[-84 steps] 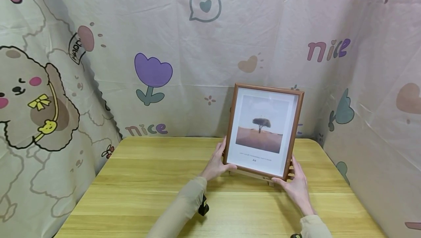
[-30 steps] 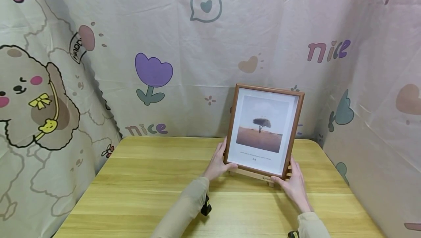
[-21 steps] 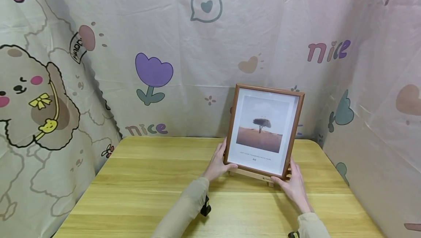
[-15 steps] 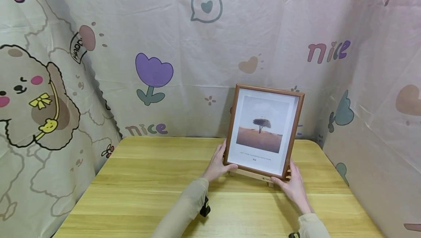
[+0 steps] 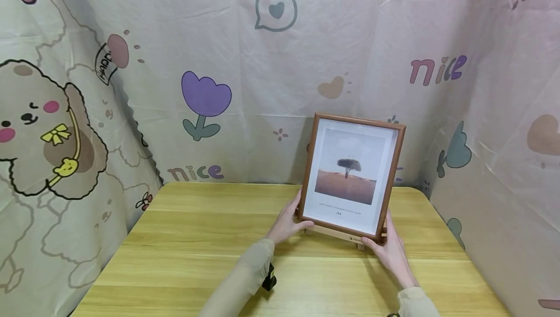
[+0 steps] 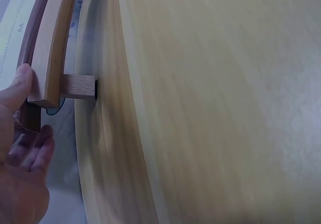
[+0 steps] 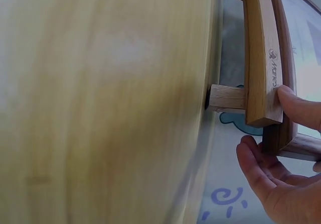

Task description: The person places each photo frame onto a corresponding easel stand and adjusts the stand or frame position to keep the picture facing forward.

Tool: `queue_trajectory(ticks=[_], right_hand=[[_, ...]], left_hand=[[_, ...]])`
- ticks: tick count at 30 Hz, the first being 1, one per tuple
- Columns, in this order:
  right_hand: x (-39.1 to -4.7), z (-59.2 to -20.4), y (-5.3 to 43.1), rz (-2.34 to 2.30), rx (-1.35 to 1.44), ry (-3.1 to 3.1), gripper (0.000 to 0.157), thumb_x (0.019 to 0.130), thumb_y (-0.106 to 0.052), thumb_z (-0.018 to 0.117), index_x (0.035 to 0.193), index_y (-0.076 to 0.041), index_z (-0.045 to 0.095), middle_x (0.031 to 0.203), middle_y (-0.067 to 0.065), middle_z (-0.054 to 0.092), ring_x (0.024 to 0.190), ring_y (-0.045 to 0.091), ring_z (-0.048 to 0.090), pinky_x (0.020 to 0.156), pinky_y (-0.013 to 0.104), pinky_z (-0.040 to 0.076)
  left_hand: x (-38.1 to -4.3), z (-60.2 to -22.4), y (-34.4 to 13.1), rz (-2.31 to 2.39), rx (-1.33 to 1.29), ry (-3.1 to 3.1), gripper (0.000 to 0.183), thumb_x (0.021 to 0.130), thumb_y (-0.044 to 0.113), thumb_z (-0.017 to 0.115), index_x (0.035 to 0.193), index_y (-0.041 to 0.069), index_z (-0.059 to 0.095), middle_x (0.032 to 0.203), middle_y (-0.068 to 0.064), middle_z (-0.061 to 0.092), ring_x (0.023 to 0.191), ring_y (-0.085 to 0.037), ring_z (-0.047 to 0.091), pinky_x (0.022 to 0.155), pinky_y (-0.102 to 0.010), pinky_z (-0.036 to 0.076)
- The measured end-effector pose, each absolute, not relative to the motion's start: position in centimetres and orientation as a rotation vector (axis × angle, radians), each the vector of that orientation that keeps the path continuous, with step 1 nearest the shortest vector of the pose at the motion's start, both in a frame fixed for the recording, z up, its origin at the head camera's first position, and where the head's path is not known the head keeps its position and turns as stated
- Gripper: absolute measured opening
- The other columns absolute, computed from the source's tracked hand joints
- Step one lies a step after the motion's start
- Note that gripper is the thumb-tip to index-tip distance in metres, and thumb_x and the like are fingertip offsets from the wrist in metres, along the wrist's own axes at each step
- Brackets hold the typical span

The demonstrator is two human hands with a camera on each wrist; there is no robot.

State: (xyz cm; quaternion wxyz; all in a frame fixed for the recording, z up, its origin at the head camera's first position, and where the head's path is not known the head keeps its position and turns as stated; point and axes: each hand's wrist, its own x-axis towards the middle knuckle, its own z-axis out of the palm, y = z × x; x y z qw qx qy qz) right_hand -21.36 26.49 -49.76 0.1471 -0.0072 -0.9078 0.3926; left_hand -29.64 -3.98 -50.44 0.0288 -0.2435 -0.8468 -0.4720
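A brown wooden picture frame [image 5: 312, 161] with a tree print stands on a small wooden easel [image 5: 334, 233], leaning back and turned slightly. Its lower edge sits on the easel's ledge [image 7: 261, 58], which bears printed lettering. At the frame's lower left corner my left hand [image 5: 286, 222] holds on, thumb in front near the ledge's end and fingers around the side. My right hand [image 5: 393, 249] has the lower right corner likewise, its thumb [image 7: 298, 106] against the front where frame and ledge meet. In the left wrist view, curled fingers [image 6: 35, 151] show under the corner.
The easel's short feet [image 6: 79, 86] rest on a yellow wood-grain table [image 5: 197, 244] toward its back right. A patterned cloth [image 5: 262, 64] hangs behind and along both sides. A black wrist device [image 5: 269, 278] is strapped under the left sleeve.
The frame and easel stay nearly where they were. My left hand has slipped slightly down and left along the frame's side; my right hand has barely moved. The head view has shifted a little.
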Motion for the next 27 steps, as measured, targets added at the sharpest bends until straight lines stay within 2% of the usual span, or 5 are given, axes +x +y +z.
queue_trajectory(ticks=[7, 11, 14, 18, 27], right_hand=[[-21.05, -49.62, 26.41, 1.133, -0.032, -2.625, 0.114, 0.086, -0.02, 0.081, 0.164, -0.017, -0.002, 0.11, 0.032, 0.067, 0.088, 0.035, 0.071, 0.076, 0.036, 0.056], [-20.87, -49.51, 26.34, 1.134, -0.029, -2.638, 0.115, 0.087, -0.021, 0.08, 0.163, -0.018, -0.005, 0.111, 0.033, 0.067, 0.093, 0.04, 0.071, 0.079, 0.043, 0.057], [-20.83, -49.5, 26.34, 1.138, -0.032, -2.648, 0.115, 0.088, -0.022, 0.08, 0.163, -0.019, -0.007, 0.114, 0.035, 0.067, 0.097, 0.042, 0.07, 0.081, 0.046, 0.057], [-20.82, -49.52, 26.35, 1.156, -0.034, -2.656, 0.114, 0.089, -0.023, 0.079, 0.163, -0.019, -0.009, 0.116, 0.038, 0.065, 0.1, 0.044, 0.069, 0.084, 0.05, 0.056], [-20.95, -49.6, 26.32, 1.146, -0.028, -2.655, 0.114, 0.089, -0.021, 0.078, 0.163, -0.019, -0.009, 0.118, 0.04, 0.064, 0.102, 0.045, 0.069, 0.086, 0.051, 0.056]], left_hand=[[-29.74, -50.49, -4.14, -1.441, -0.771, -2.607, 0.106, 0.087, 0.032, 0.078, 0.164, 0.019, 0.006, 0.155, -0.019, 0.045, 0.118, -0.027, 0.06, 0.107, -0.046, 0.048], [-29.81, -50.56, -4.16, -1.442, -0.762, -2.619, 0.106, 0.087, 0.032, 0.078, 0.164, 0.02, 0.006, 0.12, -0.017, 0.068, 0.092, -0.016, 0.06, 0.085, -0.031, 0.053], [-29.85, -50.62, -4.19, -1.447, -0.763, -2.624, 0.106, 0.087, 0.032, 0.078, 0.164, 0.021, 0.006, 0.093, -0.008, 0.067, 0.077, -0.009, 0.053, 0.07, -0.022, 0.049], [-29.82, -50.66, -4.25, -1.456, -0.762, -2.625, 0.106, 0.087, 0.033, 0.078, 0.164, 0.025, 0.005, 0.085, -0.004, 0.066, 0.074, -0.006, 0.052, 0.07, -0.02, 0.048], [-29.85, -50.65, -4.26, -1.455, -0.752, -2.644, 0.105, 0.088, 0.033, 0.076, 0.163, 0.029, 0.003, 0.085, -0.005, 0.067, 0.074, -0.006, 0.053, 0.073, -0.021, 0.048]])
